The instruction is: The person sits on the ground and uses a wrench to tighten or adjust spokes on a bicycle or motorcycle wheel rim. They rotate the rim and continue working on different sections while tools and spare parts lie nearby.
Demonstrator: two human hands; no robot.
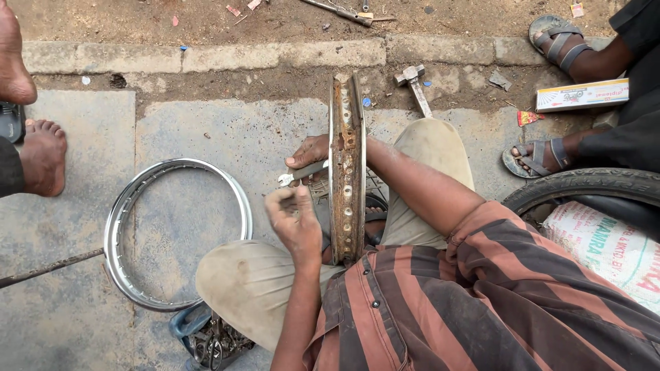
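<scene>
Because the rusty wheel rim (347, 172) stands upright on edge between the person's bent knees, both flanks of it lie open to the hands; it looks braced there by the legs, its inner channel pitted brown and pierced by a row of spoke holes. Reaching round the far side, the right hand (308, 152) closes its fingers on a small silvery spanner (301, 174), whose open end points left, close against the rim's left flank; the left hand (294, 218) hovers just beside that flank with fingertips pressed together, seemingly pinching something too small to make out. Flat on the worn concrete to the left lies a bright chromed rim (177, 233), smooth and clean beside the corroded one; a blue container of metal parts (210, 338) sits near the left knee; a hammer (415, 86) rests beyond on the gritty ground; a black tyre (584, 187) curves in at the right, over a printed sack (608, 249).
</scene>
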